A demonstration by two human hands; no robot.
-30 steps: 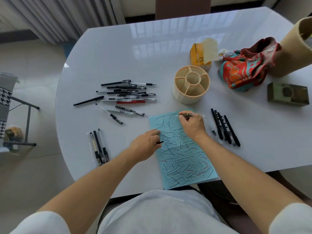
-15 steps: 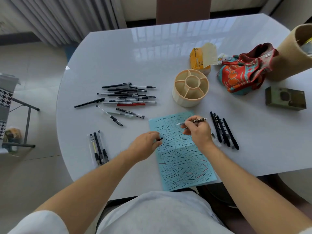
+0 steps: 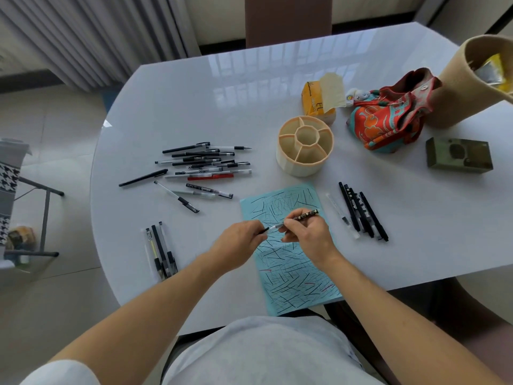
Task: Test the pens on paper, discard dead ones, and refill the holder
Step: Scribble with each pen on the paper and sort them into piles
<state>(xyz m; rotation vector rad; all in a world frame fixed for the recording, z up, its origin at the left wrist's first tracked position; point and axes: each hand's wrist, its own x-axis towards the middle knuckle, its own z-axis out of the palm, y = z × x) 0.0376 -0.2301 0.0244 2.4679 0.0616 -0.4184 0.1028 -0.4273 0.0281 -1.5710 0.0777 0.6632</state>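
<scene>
A glossy white table [image 3: 277, 87] with a rounded near-left edge fills most of the view, reflecting a window; pale floor tiles lie to the left, grey curtains [image 3: 91, 37] hang at the far left, and a brown chair back [image 3: 288, 18] stands at the table's far side. A tan cylindrical bin [image 3: 460, 87] leans in at the far right, with a red-and-teal patterned cloth bag [image 3: 388, 118] just beside it; nearer sits an olive-green box [image 3: 459, 158], and a yellow tissue pack [image 3: 316, 101] lies behind the holder.

The blue paper [image 3: 294, 282] — covered in short dark strokes with a few red ones — lies at the near edge in front of the person; both hands hover over its far half and hide part of it. The beige pen holder [image 3: 305, 145], round with a centre well and ring compartments, stands upright just beyond the paper; no pens show in it. A loose pile of pens [image 3: 205, 162] lies to the left of the holder; a row of black pens [image 3: 363, 215] lies right of the paper; a smaller group of pens [image 3: 161, 251] lies at the near left.

The right hand [image 3: 308, 234] pinches a dark patterned pen [image 3: 302, 217], its tip pointing left; the left hand [image 3: 238, 243] is curled round a black pen cap [image 3: 263, 230], its open end just off the tip — whether they touch I cannot tell.
</scene>
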